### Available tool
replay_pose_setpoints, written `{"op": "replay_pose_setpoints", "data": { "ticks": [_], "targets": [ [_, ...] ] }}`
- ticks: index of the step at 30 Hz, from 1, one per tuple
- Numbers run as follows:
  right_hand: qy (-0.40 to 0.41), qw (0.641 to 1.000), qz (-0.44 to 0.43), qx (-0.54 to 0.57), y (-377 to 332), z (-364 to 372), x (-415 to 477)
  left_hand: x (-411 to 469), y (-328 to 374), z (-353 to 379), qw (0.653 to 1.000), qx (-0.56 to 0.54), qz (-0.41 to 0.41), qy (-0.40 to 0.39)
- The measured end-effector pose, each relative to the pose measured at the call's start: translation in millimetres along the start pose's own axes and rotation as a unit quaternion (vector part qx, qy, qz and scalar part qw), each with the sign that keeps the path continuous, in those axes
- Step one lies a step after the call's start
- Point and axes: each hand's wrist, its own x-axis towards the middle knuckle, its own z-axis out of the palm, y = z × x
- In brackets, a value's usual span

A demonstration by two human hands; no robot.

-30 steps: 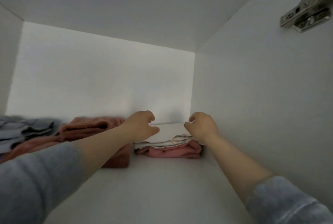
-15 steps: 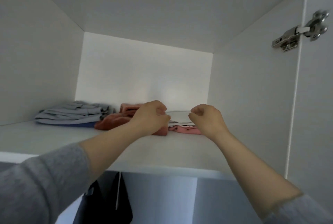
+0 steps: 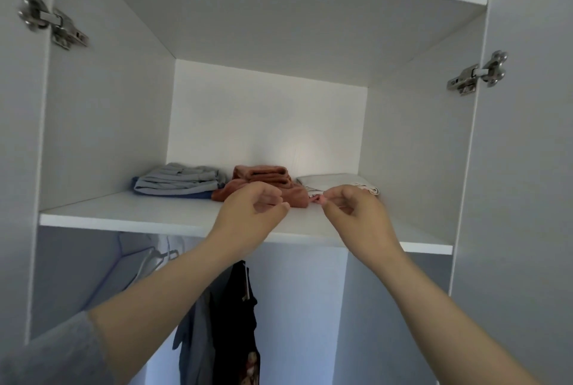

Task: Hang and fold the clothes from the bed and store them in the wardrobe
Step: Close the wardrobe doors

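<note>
Hands are raised in front of the top shelf point(image 3: 124, 209) of the wardrobe point(image 3: 102, 124), both with fingers curled inward and nothing visible in either grip. The left hand point(image 3: 252, 215) is just before the shelf's front edge, thumb tip close to the forefinger. The right hand point(image 3: 353, 214) is beside it, slightly apart, knuckles toward the camera. Its fingertips line up with a pink garment point(image 3: 314, 198) – whether they touch it cannot be told.

Three folded stacks sit side by side deep on the shelf: a grey pile point(image 3: 176, 181) at the left, a rust-coloured pile point(image 3: 263, 178) in the middle and touching it, and a white garment point(image 3: 333, 180) at the right, lying on top of the pink garment.

Both doors stand open, with a metal hinge on the left door point(image 3: 52, 20) and another on the right door point(image 3: 476, 76). Below the shelf hang wire hangers point(image 3: 148, 260), a black garment point(image 3: 237, 307) and a grey garment point(image 3: 192, 332) – all partly hidden by the left forearm. A grey sleeve point(image 3: 46, 356) covers that arm near the lower left corner.
</note>
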Motion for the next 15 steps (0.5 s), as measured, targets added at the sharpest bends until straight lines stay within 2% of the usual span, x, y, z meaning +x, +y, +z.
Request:
{"op": "replay_pose_setpoints", "data": {
  "ticks": [6, 10, 15],
  "targets": [
    [0.009, 0.995, -0.02, 0.098, -17, -6, -41, -51, 24, -14, 0.998, -0.042, -0.03, 0.047],
    [0.001, 0.986, -0.033, 0.161, -22, -12, -64, -81, 46, -16, 0.997, -0.024, -0.037, 0.069],
    [-0.039, 0.974, -0.056, 0.216, -29, -10, -85, -123, 59, -20, 0.989, -0.034, -0.072, 0.127]
  ]
}}
